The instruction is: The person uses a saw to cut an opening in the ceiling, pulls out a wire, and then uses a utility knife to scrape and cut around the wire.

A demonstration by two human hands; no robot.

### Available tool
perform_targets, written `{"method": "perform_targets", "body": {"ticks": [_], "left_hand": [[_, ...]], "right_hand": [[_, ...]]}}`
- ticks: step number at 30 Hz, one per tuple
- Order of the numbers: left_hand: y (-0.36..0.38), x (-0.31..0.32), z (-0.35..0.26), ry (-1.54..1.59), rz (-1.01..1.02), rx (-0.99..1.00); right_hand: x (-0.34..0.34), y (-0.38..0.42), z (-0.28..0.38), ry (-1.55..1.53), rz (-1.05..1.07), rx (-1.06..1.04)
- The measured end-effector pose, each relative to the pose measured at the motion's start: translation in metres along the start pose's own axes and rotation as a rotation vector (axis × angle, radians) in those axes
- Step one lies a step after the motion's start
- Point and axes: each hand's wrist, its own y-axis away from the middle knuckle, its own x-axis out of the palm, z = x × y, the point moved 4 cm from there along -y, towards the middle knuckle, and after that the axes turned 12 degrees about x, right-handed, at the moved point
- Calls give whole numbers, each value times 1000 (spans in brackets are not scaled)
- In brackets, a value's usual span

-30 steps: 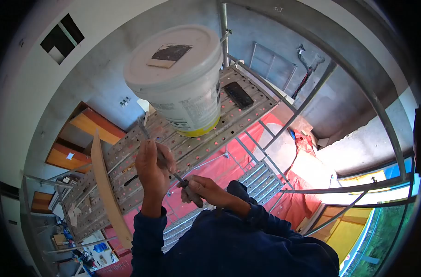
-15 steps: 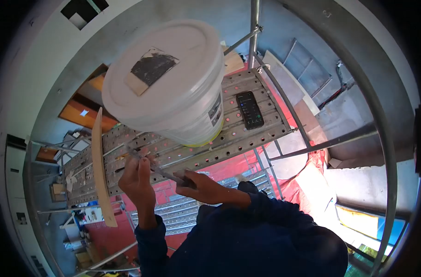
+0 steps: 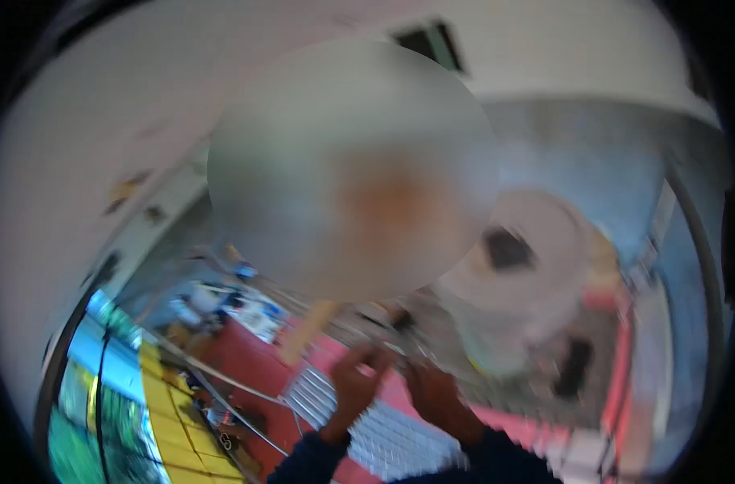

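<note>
The view is smeared by motion. My left hand [image 3: 358, 387] is closed, thumb and fingers curled together low in the middle. Close beside it on the right, my right hand [image 3: 440, 395] is closed too, fingertips pointing toward the left hand. A thin grey strip [image 3: 396, 349] appears as a faint streak between the fingertips; its ends and exact kind are too blurred to tell. Beyond the right hand stands a large white lidded bucket [image 3: 496, 323] with a dark patch on its lid. A dark phone [image 3: 574, 367] lies to the right of the bucket.
The bucket and phone rest on a perforated metal scaffold platform [image 3: 537, 399]. A pale wooden strip [image 3: 307, 332] lies left of the hands. Below are a ribbed metal deck [image 3: 383, 431] and red floor covering [image 3: 242, 371]. A blurred oval covers the upper middle.
My view has swung left, so the bucket and phone now appear farther right and lower. My hands have come closer together, and the strip between them is less distinct.
</note>
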Motion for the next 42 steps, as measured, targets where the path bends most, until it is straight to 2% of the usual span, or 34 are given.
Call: {"method": "perform_targets", "body": {"ticks": [1,3,6,7,8,11,12,14,17,20,23,26,29,33,37,40,42], "left_hand": [[-7,-16,-11,-65,8,80],[-17,-55,-23,98,8,80],[-28,-142,-34,-128,-104,244],[-32,-175,-42,-187,-170,242],[-42,-201,-50,-222,-238,328],[-52,-280,-108,-544,-366,467],[-59,-296,-127,-551,-409,550],[-69,-319,-156,-534,-434,561],[-91,-335,-184,-551,-397,701],[-115,-340,-201,-498,-340,669],[-157,-350,-208,-328,-396,666],[-206,-365,-224,-70,-434,671],[-252,-371,-243,152,-454,746],[-294,-367,-260,364,-447,916],[-334,-372,-270,338,-550,1012],[-334,-373,-278,382,-575,994],[-349,-382,-280,549,-572,1084]], "right_hand": [[1,-13,10,22,60,72],[-10,-34,35,-201,-220,-131],[-17,-67,86,-337,-181,-305],[-23,-75,103,-392,-177,-307],[-33,-88,116,-450,-175,-299],[-73,-108,172,-607,-171,-383],[-88,-116,188,-629,-173,-384],[-115,-132,221,-673,-173,-443],[-154,-147,266,-767,-154,-533],[-194,-149,306,-710,-123,-604],[-228,-154,334,-600,-140,-637],[-260,-160,354,-341,-542,-873],[-282,-159,368,-131,-738,-874],[-309,-154,384,176,-861,-873],[-335,-151,404,488,-1066,-795],[-344,-146,420,649,-1200,-828],[-339,-138,436,767,-1240,-743]]}}
